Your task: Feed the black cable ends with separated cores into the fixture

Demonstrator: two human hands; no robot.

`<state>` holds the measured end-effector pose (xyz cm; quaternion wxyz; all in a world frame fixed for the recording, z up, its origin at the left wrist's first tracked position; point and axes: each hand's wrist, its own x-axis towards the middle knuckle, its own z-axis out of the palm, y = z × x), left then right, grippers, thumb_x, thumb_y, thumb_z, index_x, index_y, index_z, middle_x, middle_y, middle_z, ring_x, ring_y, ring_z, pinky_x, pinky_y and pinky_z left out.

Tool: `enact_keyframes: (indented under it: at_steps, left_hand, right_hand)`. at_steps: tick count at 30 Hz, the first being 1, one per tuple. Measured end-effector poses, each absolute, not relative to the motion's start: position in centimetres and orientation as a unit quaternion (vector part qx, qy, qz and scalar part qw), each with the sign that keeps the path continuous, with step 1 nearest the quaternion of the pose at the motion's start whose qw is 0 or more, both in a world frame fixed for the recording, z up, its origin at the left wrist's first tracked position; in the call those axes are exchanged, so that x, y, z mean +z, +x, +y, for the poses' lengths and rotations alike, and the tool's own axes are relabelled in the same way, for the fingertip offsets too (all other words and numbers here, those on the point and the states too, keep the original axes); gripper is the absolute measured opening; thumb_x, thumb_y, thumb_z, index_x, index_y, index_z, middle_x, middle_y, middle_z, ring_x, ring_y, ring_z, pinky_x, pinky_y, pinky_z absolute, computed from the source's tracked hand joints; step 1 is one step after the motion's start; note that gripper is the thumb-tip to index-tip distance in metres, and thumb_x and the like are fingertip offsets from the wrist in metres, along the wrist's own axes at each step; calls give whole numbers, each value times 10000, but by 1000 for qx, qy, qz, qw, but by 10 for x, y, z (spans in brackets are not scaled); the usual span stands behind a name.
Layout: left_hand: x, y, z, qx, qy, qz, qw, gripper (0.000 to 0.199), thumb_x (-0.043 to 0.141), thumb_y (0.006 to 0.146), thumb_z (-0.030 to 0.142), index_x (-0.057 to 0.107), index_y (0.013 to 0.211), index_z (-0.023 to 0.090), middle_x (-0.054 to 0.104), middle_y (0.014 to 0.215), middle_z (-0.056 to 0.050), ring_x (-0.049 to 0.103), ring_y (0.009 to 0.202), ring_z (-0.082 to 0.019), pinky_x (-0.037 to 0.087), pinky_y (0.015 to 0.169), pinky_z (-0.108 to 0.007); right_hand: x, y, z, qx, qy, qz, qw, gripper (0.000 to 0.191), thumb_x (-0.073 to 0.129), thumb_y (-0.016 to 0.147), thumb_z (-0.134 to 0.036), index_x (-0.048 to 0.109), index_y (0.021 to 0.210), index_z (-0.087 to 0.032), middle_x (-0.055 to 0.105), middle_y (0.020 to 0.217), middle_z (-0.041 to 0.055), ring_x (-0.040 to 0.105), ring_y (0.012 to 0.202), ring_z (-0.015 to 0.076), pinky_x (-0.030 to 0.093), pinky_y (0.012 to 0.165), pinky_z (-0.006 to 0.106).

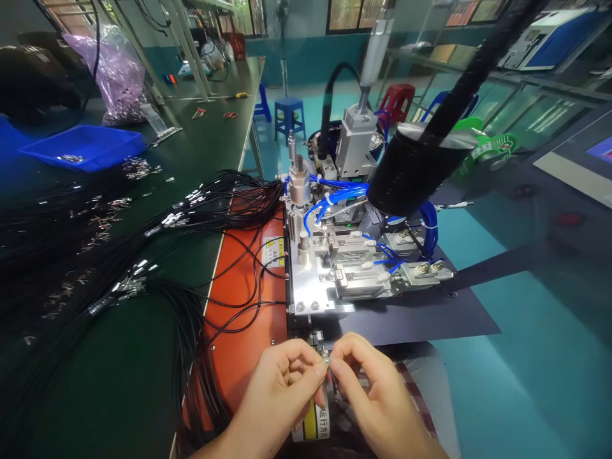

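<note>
Just in front of the machine [313, 277], my left hand [285, 386] and my right hand [375, 382] meet fingertip to fingertip. Both are closed in a pinch. A tiny shiny piece shows between the fingertips, too small to name, and I cannot tell which hand bears it. Close behind the fingers is a small metal fixture [316, 338] at the machine's front edge. Below them a label with a yellow stripe [310, 421] is partly covered by my left hand.
Bundles of black cables [184, 319] with metal ends lie across the green table [138, 357] and the orange machine base [248, 287]. A blue tray [90, 143] stands farther left. Blue air hoses [344, 193] and a black lamp [411, 169] rise over the machine.
</note>
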<state>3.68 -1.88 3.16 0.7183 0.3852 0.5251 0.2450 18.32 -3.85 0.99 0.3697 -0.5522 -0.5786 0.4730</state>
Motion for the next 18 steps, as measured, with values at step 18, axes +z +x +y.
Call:
enact_keyframes:
  at_steps: [18]
  left_hand:
    - [26, 33, -18, 242, 359, 520, 736, 256, 603, 749, 373, 530, 677, 138, 562, 451, 19, 311, 271, -17, 193, 295, -136]
  right_hand:
    - [6, 184, -35, 570, -579, -465, 351, 174, 599, 807, -335, 640, 740, -179, 566, 598, -2, 493, 531, 148, 422, 484, 244]
